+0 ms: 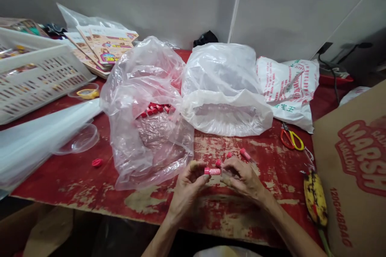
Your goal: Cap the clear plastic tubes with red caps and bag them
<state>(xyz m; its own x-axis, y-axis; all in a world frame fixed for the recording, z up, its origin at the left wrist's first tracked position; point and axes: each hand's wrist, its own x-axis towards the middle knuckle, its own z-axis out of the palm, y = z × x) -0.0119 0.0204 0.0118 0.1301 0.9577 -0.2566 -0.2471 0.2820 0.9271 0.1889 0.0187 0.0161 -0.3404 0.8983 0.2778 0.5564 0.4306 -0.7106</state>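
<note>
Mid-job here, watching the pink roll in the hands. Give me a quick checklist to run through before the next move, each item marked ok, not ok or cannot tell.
1. Pink roll firmly pinched by the left hand: ok, the fingers are at its red end.
2. Right hand touching the roll: cannot tell, its fingers are very close.
3. Loose pink pieces on the red table: ok, they lie just beyond the hands.
4. Scissors out of the hands: ok, they lie on the table to the right.
5. Number of red pieces in the clear plastic bag: cannot tell, the plastic hides them.
</note>
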